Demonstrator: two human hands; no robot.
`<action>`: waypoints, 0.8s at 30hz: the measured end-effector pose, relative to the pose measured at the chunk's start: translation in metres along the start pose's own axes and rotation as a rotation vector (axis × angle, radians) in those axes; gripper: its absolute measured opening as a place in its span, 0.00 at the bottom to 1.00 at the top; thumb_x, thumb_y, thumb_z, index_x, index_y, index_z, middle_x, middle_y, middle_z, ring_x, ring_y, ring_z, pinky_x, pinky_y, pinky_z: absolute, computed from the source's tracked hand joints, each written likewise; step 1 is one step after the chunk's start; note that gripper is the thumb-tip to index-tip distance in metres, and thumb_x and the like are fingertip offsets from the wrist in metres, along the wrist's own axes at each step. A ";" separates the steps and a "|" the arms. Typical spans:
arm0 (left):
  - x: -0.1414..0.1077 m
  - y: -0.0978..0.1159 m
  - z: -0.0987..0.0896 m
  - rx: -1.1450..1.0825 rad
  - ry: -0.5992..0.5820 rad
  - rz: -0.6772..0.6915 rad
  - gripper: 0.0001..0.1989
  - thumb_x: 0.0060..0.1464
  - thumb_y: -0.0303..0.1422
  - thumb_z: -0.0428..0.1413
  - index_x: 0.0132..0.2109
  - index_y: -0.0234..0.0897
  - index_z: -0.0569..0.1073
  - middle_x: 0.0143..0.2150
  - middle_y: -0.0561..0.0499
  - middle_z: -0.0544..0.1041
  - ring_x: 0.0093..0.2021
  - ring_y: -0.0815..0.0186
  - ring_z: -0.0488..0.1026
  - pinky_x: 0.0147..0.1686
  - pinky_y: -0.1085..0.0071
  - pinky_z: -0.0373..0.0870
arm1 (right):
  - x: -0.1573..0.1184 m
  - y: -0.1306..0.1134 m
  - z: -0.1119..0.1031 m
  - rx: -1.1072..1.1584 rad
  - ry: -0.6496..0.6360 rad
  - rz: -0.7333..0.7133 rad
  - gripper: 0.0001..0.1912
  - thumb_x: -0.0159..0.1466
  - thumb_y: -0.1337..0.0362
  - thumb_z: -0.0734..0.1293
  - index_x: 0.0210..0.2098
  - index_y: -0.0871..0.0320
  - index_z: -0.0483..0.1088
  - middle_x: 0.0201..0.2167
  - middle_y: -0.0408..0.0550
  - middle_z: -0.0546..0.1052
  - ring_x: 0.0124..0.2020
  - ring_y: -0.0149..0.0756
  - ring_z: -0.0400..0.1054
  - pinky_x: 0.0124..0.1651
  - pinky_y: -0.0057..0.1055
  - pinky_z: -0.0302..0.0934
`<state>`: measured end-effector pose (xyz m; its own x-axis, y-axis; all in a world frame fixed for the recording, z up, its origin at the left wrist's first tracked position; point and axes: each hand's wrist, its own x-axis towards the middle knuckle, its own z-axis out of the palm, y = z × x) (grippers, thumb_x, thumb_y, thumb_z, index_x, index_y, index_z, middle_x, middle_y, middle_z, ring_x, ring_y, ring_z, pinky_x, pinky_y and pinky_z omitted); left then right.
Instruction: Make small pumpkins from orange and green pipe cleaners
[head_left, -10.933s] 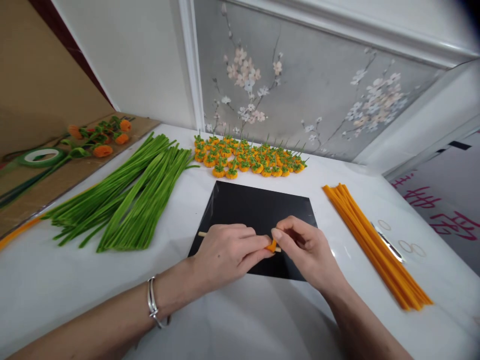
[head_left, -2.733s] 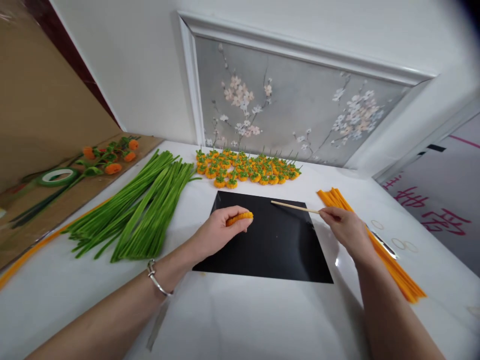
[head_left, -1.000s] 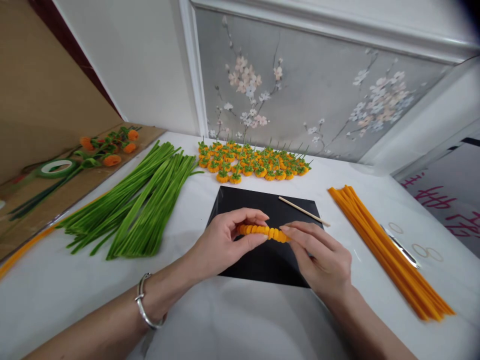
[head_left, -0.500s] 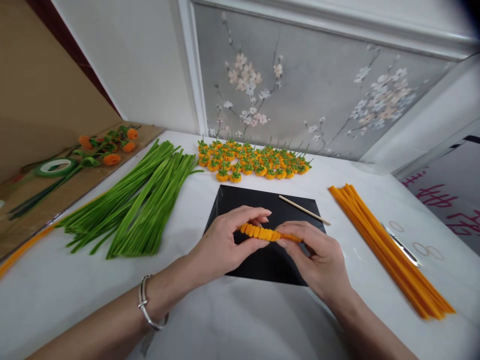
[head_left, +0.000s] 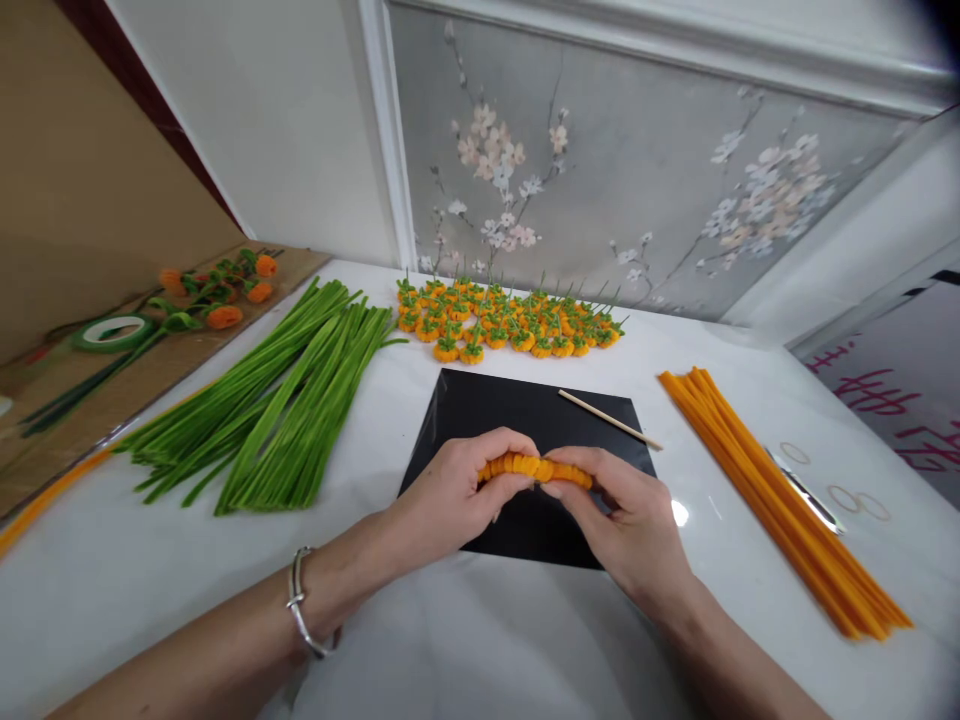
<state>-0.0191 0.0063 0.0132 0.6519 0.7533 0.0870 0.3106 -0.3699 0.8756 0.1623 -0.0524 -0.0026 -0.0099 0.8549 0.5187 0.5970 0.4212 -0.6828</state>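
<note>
Between my two hands is a row of folded orange pipe cleaner (head_left: 534,467), pleated into small bumps and bowed slightly. My left hand (head_left: 474,487) pinches its left part between thumb and fingers. On the other end, my right hand (head_left: 616,500) grips with thumb and forefinger; the fingertips of both hands nearly meet at the middle. Part of the pleated piece is hidden by the fingers. Both hands are above a black mat (head_left: 499,405) on the white table. A thin wooden stick (head_left: 609,419) lies across the mat's right edge.
Green pipe cleaners (head_left: 300,410) lie fanned at left, orange pipe cleaners (head_left: 780,500) at right. Small orange pumpkins (head_left: 523,340) with green tops stand behind the mat. Tweezers (head_left: 806,492) and rubber bands (head_left: 844,498) rest at far right; green tape (head_left: 112,333) sits on cardboard at left.
My left fingers have closed down onto the orange pleated piece, and my hands have drawn slightly closer together. The piece sits more level, with more of its right part showing.
</note>
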 end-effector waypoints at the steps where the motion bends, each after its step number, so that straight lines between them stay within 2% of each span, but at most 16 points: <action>1: 0.000 0.001 0.000 0.034 0.001 0.022 0.07 0.60 0.31 0.49 0.45 0.39 0.69 0.34 0.55 0.73 0.29 0.71 0.70 0.30 0.75 0.65 | 0.000 0.000 0.001 -0.017 0.006 0.008 0.07 0.61 0.69 0.67 0.39 0.56 0.73 0.35 0.43 0.79 0.34 0.30 0.73 0.39 0.25 0.69; 4: -0.001 0.004 -0.001 0.071 -0.027 0.058 0.10 0.60 0.32 0.49 0.49 0.40 0.66 0.40 0.52 0.75 0.37 0.66 0.72 0.36 0.72 0.66 | -0.001 0.002 0.004 -0.048 0.027 0.031 0.08 0.61 0.68 0.67 0.41 0.55 0.72 0.37 0.43 0.79 0.35 0.31 0.74 0.41 0.26 0.70; 8: 0.001 0.005 -0.001 0.068 -0.076 0.052 0.11 0.61 0.34 0.49 0.51 0.41 0.63 0.42 0.51 0.75 0.39 0.66 0.73 0.39 0.71 0.67 | -0.001 0.004 0.008 -0.037 0.012 0.033 0.13 0.63 0.68 0.64 0.48 0.55 0.68 0.42 0.45 0.79 0.40 0.32 0.75 0.44 0.26 0.70; 13: 0.006 -0.004 -0.002 0.114 0.013 0.059 0.08 0.63 0.34 0.47 0.48 0.42 0.66 0.38 0.55 0.75 0.36 0.69 0.72 0.36 0.75 0.65 | 0.003 0.004 0.006 -0.054 -0.051 -0.022 0.17 0.64 0.67 0.64 0.53 0.58 0.66 0.48 0.50 0.76 0.48 0.35 0.72 0.52 0.29 0.67; 16: 0.009 -0.009 -0.004 0.123 0.048 0.027 0.09 0.63 0.36 0.47 0.47 0.42 0.67 0.32 0.57 0.73 0.30 0.70 0.70 0.31 0.75 0.64 | 0.007 0.004 0.004 -0.044 -0.044 -0.014 0.12 0.64 0.67 0.63 0.48 0.58 0.69 0.42 0.49 0.78 0.42 0.33 0.74 0.46 0.27 0.68; 18: 0.010 -0.010 -0.003 0.090 0.059 0.016 0.10 0.62 0.37 0.48 0.49 0.42 0.67 0.36 0.56 0.74 0.33 0.69 0.71 0.34 0.75 0.65 | 0.008 0.004 0.004 -0.035 -0.034 -0.001 0.09 0.65 0.68 0.61 0.44 0.57 0.70 0.38 0.47 0.78 0.37 0.32 0.74 0.42 0.26 0.69; 21: 0.006 -0.008 0.003 0.021 0.053 0.027 0.12 0.60 0.35 0.50 0.50 0.40 0.69 0.43 0.52 0.76 0.41 0.66 0.72 0.41 0.73 0.66 | 0.003 0.005 0.005 -0.034 -0.050 0.023 0.08 0.65 0.67 0.61 0.43 0.56 0.70 0.37 0.46 0.79 0.35 0.32 0.75 0.41 0.26 0.69; 24: 0.001 -0.008 0.011 0.003 0.026 0.033 0.11 0.61 0.33 0.48 0.46 0.37 0.73 0.39 0.51 0.77 0.36 0.67 0.71 0.37 0.73 0.66 | -0.006 0.010 0.003 -0.100 -0.107 0.072 0.09 0.65 0.63 0.62 0.44 0.54 0.69 0.37 0.44 0.79 0.33 0.32 0.76 0.37 0.26 0.71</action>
<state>-0.0133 0.0042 0.0012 0.6437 0.7546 0.1276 0.2914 -0.3959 0.8709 0.1662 -0.0524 -0.0144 -0.0465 0.9115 0.4087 0.6761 0.3299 -0.6588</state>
